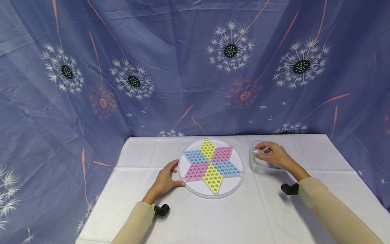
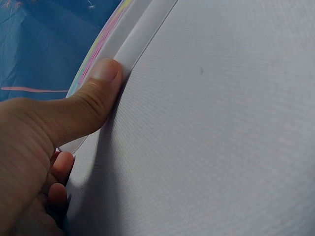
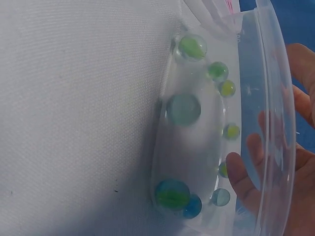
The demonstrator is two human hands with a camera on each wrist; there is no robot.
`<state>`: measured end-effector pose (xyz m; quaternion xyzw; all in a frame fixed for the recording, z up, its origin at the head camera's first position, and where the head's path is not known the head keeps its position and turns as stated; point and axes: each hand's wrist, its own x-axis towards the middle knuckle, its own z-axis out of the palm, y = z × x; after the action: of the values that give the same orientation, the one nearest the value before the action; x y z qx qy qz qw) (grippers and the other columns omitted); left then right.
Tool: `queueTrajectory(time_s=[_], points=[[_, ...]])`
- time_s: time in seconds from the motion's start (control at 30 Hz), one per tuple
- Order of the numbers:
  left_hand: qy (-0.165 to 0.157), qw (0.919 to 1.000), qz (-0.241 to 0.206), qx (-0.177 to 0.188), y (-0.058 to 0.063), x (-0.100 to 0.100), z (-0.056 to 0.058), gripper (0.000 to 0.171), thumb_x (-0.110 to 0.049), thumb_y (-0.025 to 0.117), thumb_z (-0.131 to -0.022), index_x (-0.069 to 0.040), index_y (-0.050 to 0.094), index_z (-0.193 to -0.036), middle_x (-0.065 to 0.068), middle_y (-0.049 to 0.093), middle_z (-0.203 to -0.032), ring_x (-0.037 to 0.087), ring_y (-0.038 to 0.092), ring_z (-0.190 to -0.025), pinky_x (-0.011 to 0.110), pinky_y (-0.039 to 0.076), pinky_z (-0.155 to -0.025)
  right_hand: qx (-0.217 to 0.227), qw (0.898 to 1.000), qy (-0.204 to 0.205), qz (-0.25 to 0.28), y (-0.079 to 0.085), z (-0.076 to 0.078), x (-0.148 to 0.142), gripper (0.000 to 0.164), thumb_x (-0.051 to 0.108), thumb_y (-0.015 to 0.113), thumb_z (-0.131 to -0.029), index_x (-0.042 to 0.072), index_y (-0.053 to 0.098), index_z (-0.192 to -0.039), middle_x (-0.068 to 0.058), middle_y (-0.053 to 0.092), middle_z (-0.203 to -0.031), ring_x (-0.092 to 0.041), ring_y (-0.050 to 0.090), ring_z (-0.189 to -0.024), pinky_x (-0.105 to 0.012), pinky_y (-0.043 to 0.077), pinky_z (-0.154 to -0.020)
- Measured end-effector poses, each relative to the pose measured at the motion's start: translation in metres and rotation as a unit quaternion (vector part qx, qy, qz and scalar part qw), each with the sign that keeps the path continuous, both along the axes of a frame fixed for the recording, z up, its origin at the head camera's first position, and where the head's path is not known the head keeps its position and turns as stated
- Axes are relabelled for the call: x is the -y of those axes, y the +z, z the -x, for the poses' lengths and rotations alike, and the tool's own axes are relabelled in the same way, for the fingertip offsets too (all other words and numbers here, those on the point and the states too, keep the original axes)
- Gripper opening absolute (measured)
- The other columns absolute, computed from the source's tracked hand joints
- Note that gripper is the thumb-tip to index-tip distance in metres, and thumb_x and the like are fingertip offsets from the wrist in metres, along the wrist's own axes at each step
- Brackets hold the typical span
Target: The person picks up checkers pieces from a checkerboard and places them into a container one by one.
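Note:
In the head view, a round white Chinese checkers board (image 1: 195, 189) with a six-pointed star of yellow, pink and blue hole fields lies flat. My left hand (image 1: 164, 179) holds its left edge, thumb against the rim (image 2: 142, 29) in the left wrist view and the other fingers farther along. To the right of the board stands a clear plastic container (image 1: 259, 168). My right hand (image 1: 275, 156) reaches into it, thumb and forefinger apart. Through its wall the right wrist view shows several glass marbles, among them a green one (image 3: 192, 46) and a blue one (image 3: 192, 206). One fingertip overlaps a yellow-green marble (image 3: 223, 169).
A white cloth (image 1: 237, 220) covers the table. Behind it hangs a blue curtain (image 1: 182, 67) with a dandelion print, which also runs down both sides. Each wrist carries a black camera mount, such as the left one (image 1: 161, 209).

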<state>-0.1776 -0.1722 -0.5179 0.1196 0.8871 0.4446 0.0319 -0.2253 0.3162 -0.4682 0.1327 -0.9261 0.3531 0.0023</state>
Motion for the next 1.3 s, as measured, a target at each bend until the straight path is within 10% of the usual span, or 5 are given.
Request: queueTrajectory(time_s=[1.03, 1.3], points=[[0.0, 1.0, 0.002, -0.001, 0.0, 0.0, 0.003, 0.106, -0.024, 0.098, -0.068, -0.005, 0.042, -0.155, 0.006, 0.06, -0.112, 0.024, 0.054, -0.103, 0.048, 0.041, -0.098, 0.016, 1.0, -0.006, 0.015, 0.012, 0.003, 0.006, 0.044, 0.039, 0.073, -0.096, 0.009, 0.068, -0.128, -0.017, 0.062, -0.13, -0.036, 0.06, -0.107, -0.048, 0.051, -0.083], [-0.013, 0.9989, 0.002, 0.046, 0.013, 0.01, 0.006, 0.106, -0.025, 0.097, -0.07, -0.01, 0.04, -0.158, 0.006, 0.06, -0.112, 0.022, 0.052, -0.098, 0.044, 0.04, -0.094, 0.004, 1.0, 0.004, 0.021, 0.022, 0.006, 0.012, 0.042, 0.037, 0.073, -0.097, 0.012, 0.067, -0.129, -0.011, 0.062, -0.131, -0.033, 0.059, -0.111, -0.05, 0.051, -0.087]])
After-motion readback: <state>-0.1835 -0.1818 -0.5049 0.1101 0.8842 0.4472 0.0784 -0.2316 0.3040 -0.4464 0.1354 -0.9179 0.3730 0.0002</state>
